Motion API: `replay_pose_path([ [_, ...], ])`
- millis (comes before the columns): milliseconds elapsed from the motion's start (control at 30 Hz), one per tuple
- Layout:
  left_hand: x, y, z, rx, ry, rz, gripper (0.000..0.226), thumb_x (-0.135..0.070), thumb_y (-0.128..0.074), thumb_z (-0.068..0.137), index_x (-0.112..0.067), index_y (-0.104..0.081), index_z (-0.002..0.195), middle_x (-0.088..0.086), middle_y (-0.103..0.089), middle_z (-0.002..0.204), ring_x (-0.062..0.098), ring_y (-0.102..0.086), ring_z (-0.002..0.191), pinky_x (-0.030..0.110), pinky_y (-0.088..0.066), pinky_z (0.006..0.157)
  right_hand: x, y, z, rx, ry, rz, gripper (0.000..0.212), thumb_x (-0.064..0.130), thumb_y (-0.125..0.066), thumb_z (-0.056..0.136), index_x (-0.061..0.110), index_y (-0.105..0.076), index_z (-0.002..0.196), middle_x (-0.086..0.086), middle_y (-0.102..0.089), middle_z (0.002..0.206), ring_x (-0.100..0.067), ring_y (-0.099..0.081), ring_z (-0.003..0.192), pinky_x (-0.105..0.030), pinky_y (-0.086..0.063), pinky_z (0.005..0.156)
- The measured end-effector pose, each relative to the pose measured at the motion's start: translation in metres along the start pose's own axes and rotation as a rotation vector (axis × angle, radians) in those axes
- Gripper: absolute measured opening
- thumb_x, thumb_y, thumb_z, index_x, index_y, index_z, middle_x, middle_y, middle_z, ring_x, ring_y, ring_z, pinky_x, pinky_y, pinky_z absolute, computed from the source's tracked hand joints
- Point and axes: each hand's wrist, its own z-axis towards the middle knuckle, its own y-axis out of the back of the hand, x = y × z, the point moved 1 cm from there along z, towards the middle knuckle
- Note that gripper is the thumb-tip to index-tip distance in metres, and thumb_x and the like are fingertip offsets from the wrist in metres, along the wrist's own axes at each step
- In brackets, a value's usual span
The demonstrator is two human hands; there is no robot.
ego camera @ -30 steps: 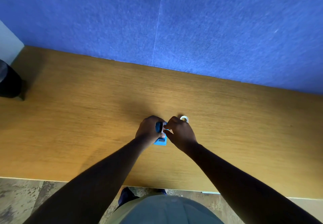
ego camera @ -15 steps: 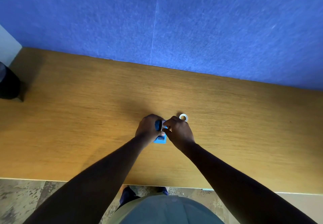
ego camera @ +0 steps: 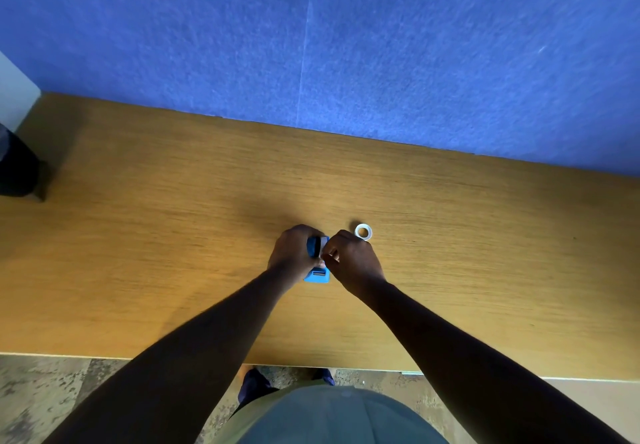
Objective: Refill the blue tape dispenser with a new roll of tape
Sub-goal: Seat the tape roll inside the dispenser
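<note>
- Your left hand [ego camera: 292, 251] wraps the blue tape dispenser [ego camera: 317, 275] at mid-desk [ego camera: 138, 270], steadying it.
- Your right hand [ego camera: 353, 263] pinches something pale at its top, probably the roll going in.
- A white ring [ego camera: 363, 231] lies just beyond your right hand.
- Next, I'd say: seat it squarely, then thread the end.

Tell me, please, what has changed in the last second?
Almost nothing. The left hand still grips the blue dispenser; the right hand keeps working at its top, fingers shifting slightly. The white ring stays on the desk.
</note>
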Motion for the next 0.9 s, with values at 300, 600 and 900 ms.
replay_pose_path([
  [300, 0.0010, -0.0015, 0.0010, 0.007, 0.004, 0.006, 0.060, -0.013, -0.093, 0.064, -0.024, -0.069, 0.117, -0.007, -0.070, 0.115, 0.008, -0.064, 0.104, 0.016, -0.047, 0.077, 0.0009, -0.0018, 0.0005, -0.060, -0.002, -0.020, 0.025, 0.012, -0.079, 0.085, 0.014, -0.078, 0.110, -0.003, -0.073, 0.102, -0.019, -0.072, 0.079, -0.036, -0.060, 0.064],
  [600, 0.0018, -0.0015, 0.0007, 0.003, 0.004, 0.010, 0.059, -0.015, -0.093, 0.064, -0.023, -0.069, 0.118, -0.009, -0.069, 0.115, 0.005, -0.061, 0.100, 0.016, -0.044, 0.076, 0.0068, 0.0005, -0.0012, -0.095, 0.038, -0.130, 0.007, 0.006, -0.071, 0.087, 0.008, -0.077, 0.085, -0.007, -0.072, 0.085, -0.023, -0.067, 0.063, -0.029, -0.045, 0.049],
  [900, 0.0023, -0.0010, 0.0006, -0.004, -0.031, 0.018, 0.059, -0.013, -0.093, 0.064, -0.021, -0.069, 0.118, -0.005, -0.070, 0.115, 0.010, -0.065, 0.105, 0.026, -0.057, 0.084, 0.0046, -0.0036, -0.0063, -0.076, 0.067, -0.218, 0.008, 0.018, -0.068, 0.091, 0.011, -0.072, 0.092, -0.005, -0.070, 0.091, -0.022, -0.067, 0.073, -0.027, -0.036, 0.054],
])
